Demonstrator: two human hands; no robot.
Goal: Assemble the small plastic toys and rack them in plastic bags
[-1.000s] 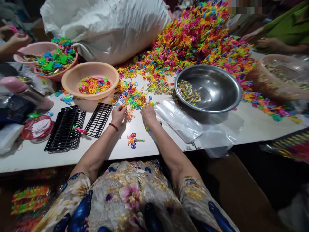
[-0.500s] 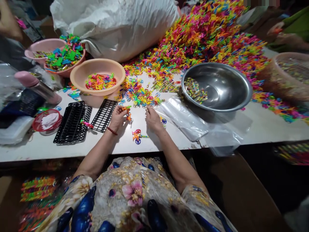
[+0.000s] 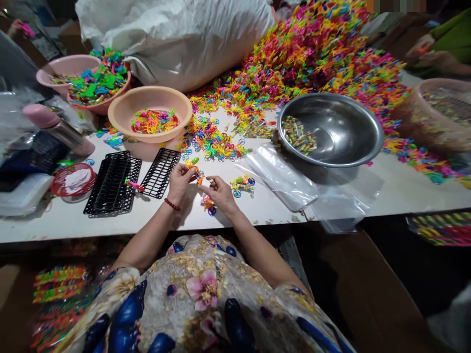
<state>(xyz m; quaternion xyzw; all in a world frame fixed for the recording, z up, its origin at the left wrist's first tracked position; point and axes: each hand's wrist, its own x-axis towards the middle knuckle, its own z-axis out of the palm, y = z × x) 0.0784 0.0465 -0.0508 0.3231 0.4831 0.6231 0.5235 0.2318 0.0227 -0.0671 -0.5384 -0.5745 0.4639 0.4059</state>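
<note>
My left hand [image 3: 180, 184] is closed in a pinch on a small orange and green plastic toy [image 3: 191, 164], held just above the white table. Close by on its right, my right hand [image 3: 223, 197] pinches a small, yellowish patterned tube [image 3: 212, 183], partly hidden by the fingers. Beneath that hand lies an orange toy with a blue wheel [image 3: 211, 208], partly covered. Yellow and green wheeled toy pieces [image 3: 241, 185] rest to the right of my right hand. Beyond both hands spreads a loose cluster of colourful plastic parts [image 3: 211, 139].
Black plastic racks [image 3: 112, 184] lie left, with a pink toy [image 3: 134, 185] on them. A peach basin [image 3: 116, 115] and steel bowl [image 3: 353, 117] hold small parts. Clear bags [image 3: 283, 181] lie right. Behind are a large parts heap [image 3: 312, 49] and white sack [image 3: 176, 44]. Another person's hands [image 3: 427, 51] show far right.
My right hand has moved left and slightly towards me, close to my left hand, with the small tube. My left hand still holds the orange and green toy.
</note>
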